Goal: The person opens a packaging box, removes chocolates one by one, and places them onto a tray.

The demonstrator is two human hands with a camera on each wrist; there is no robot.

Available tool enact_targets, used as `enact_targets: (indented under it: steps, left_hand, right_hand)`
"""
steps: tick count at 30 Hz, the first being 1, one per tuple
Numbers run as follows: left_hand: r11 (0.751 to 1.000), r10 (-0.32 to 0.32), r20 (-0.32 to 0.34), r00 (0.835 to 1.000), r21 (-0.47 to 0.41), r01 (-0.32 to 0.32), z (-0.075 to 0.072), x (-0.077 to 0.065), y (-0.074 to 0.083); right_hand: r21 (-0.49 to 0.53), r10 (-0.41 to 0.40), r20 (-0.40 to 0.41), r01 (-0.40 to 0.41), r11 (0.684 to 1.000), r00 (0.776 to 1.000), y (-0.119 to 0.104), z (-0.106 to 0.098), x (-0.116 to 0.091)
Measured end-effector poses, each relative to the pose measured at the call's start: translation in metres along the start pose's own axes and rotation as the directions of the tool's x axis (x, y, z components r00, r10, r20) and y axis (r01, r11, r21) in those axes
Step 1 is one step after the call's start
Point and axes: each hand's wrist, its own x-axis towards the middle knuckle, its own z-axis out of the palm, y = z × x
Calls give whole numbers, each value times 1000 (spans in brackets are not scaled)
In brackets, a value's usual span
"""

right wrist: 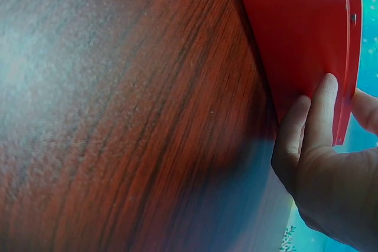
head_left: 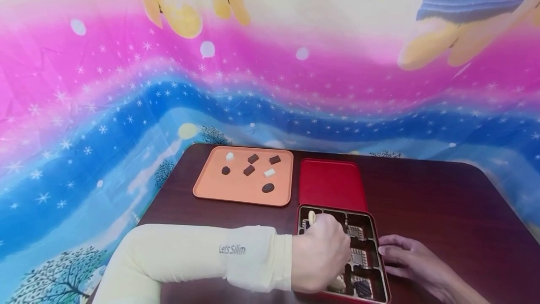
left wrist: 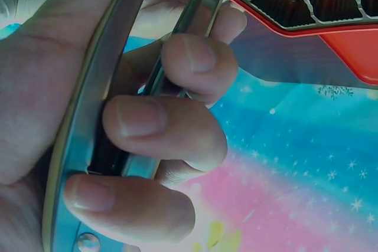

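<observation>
My left hand [head_left: 320,252] reaches across the open red box [head_left: 377,233] and grips metal tongs [left wrist: 77,134], its fingers curled round both arms. One pale end of the tongs pokes out above the hand in the head view; whether they pinch anything is hidden. Inside the box lies a brown divided insert [left wrist: 289,10], with a dark striped chocolate [head_left: 363,288] in a front compartment. A pale shape below the hand is too covered to name. With extended fingers, my right hand [head_left: 415,259] touches the box's red outer wall [right wrist: 295,28], thumb by the rim.
Behind the box lies a flat red lid [head_left: 331,184]. To its left, an orange tray [head_left: 236,193] carries several dark and white chocolates, among them an oval one [head_left: 268,188]. A patterned cloth [head_left: 270,79] hangs behind the dark wooden table [head_left: 434,191].
</observation>
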Motion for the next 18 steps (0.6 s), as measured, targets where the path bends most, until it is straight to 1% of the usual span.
enact_targets:
  steps: [5, 9, 16, 18]
  left_hand:
    - [1000, -22, -21, 1000, -19, 22, 1, 1, -4]
    - [1000, -6, -12, 1000, -29, 6, 2, 1, -6]
    - [999, 15, 12, 1000, -33, -15, 0, -1, -6]
    - [999, 7, 15, 1000, -33, -7, -1, -1, -5]
  right_hand:
    - [-4, 1, 0, -1, 1000, 1000, 0, 0, -1]
    - [-5, 0, 4, 0, 1000, 1000, 0, 0, -1]
    - [-8, 0, 6, 0, 1000, 1000, -1, 0, -1]
    - [-9, 1, 3, -1, 1000, 1000, -1, 1, -1]
